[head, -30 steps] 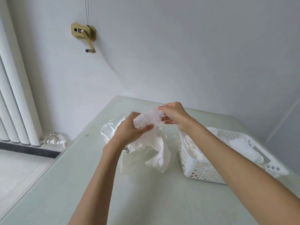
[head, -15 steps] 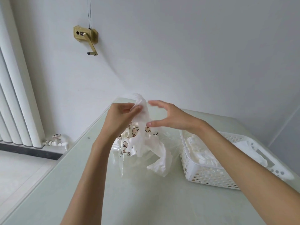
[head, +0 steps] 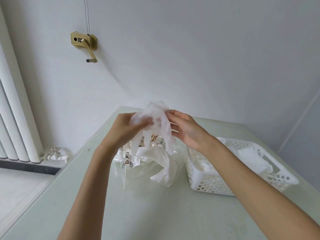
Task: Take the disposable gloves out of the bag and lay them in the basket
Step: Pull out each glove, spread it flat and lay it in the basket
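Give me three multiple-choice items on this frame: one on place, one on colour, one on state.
1. Where is the basket relative to the bag?
A. left of it
B. right of it
C. on top of it

2. What colour is the basket?
A. white
B. blue
C. black

3. What are the hands doing?
A. resting flat on the table
B. both holding a glove above the bag
C. lifting the basket

Answers:
1 B: it stands beside the bag on the right-arm side.
2 A: its perforated walls are white.
3 B: left hand grips the glove; right hand pinches its top edge.
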{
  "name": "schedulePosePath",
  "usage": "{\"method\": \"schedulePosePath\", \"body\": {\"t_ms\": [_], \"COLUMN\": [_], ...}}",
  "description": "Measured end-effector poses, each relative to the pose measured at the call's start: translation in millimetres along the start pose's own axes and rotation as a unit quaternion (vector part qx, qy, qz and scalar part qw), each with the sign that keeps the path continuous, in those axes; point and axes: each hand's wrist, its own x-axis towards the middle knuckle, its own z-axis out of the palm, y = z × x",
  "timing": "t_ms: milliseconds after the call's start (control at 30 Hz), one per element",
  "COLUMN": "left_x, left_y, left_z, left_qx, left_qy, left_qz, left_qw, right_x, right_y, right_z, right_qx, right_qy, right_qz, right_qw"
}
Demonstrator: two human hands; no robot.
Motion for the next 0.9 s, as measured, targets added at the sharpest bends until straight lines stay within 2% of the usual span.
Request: {"method": "schedulePosePath", "body": {"t_ms": [33, 100, 167, 233, 300, 367, 433, 500, 667, 733, 800, 900], "left_x": [-1.3, -3.0, -1.4, 0.9, 2.6, 2.8, 3.1, 2.6, -4.9, -4.3, -0.2, 11.9], "left_y": [4.1, 16.3, 29.7, 45.2, 57.9, 69.0, 72.9, 71.4, 68.9, 70.5, 72.4, 74.6], "left_z": [4.2, 11.7, 20.1, 30.5, 42.2, 57.7, 69.3, 77.7, 112.7, 125.9, 134.5, 142.8], "left_qx": [-0.007, 0.009, 0.072, 0.136, 0.152, 0.146, 0.131, 0.109, 0.074, 0.064, 0.043, 0.022], "left_qy": [0.018, 0.000, -0.062, -0.131, -0.187, -0.209, -0.203, -0.202, -0.254, -0.239, -0.192, -0.148], "left_qz": [0.023, 0.059, 0.079, 0.098, 0.102, 0.098, 0.084, 0.071, 0.070, 0.088, 0.097, 0.113], "left_qw": [1.000, 0.998, 0.992, 0.977, 0.965, 0.962, 0.967, 0.971, 0.962, 0.965, 0.976, 0.982], "right_x": [-4.3, -15.4, -31.5, -47.2, -58.5, -69.3, -81.0, -92.2, -113.3, -118.7, -122.6, -133.6], "right_y": [0.2, -3.8, -11.9, -16.3, -13.7, -9.5, -7.4, -8.2, -6.0, -3.9, -1.9, -2.0], "right_z": [-3.2, -11.5, -23.0, -33.3, -41.2, -57.0, -76.1, -93.6, -134.8, -147.9, -162.8, -186.5], "right_qx": [0.011, 0.038, 0.055, 0.016, -0.005, 0.024, 0.076, 0.111, 0.208, 0.252, 0.278, 0.239], "right_qy": [0.004, -0.001, -0.009, -0.009, 0.051, 0.170, 0.229, 0.230, 0.228, 0.213, 0.192, 0.190], "right_qz": [0.005, 0.024, 0.038, 0.008, -0.038, -0.078, -0.091, -0.090, -0.094, -0.099, -0.100, -0.080], "right_qw": [1.000, 0.999, 0.998, 1.000, 0.998, 0.982, 0.966, 0.963, 0.947, 0.939, 0.936, 0.949]}}
